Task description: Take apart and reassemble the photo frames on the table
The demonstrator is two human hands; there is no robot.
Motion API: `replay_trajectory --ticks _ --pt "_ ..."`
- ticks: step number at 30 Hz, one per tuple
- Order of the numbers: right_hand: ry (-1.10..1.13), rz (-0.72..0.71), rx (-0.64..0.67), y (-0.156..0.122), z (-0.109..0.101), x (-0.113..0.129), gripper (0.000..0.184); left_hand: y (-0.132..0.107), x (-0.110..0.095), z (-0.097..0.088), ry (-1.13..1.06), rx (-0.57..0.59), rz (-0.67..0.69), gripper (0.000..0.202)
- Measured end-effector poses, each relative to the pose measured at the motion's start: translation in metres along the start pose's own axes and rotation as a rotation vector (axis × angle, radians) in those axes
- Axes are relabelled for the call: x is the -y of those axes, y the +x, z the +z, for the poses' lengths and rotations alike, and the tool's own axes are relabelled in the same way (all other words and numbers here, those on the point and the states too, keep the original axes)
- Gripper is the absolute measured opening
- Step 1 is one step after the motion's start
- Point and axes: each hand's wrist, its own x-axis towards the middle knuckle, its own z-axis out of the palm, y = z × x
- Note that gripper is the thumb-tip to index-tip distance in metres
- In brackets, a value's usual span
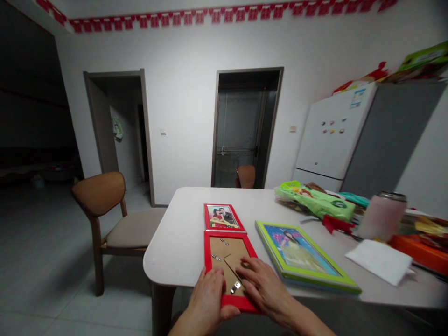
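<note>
A red picture frame (207, 254) lies back up at the table's near edge. Its brown backing board (238, 254) carries a slim strut and several small metal clips, one of them a larger metal piece (235, 287) near the bottom. My left hand (210, 296) is closed on the frame's lower left corner, thumb along the bottom border. Across the right border lies my right hand (264, 287), its bent fingers apart and touching the board. Just beyond sits a second red frame (224, 218), face up with a photo of a couple.
A green picture frame (304, 252) lies face up to the right, on top of something flat. Farther right are a green snack bag (315, 200), a pinkish jar (383, 217), white tissue (380, 261) and an orange box (420, 252). A wooden chair (105, 200) stands left of the table.
</note>
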Motion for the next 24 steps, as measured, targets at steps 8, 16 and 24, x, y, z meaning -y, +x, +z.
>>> replay_trajectory --ticks 8,16,24 --pt "0.088 -0.129 0.091 -0.015 -0.006 0.022 0.029 0.001 -0.003 -0.004 -0.035 0.004 -0.007 0.067" --pt "0.129 -0.093 0.067 0.006 -0.004 0.022 0.037 0.002 0.006 0.005 -0.051 -0.03 0.019 0.071" --pt "0.032 -0.043 0.056 0.063 0.021 0.025 0.028 0.005 0.009 0.007 -0.079 -0.05 0.077 0.074"
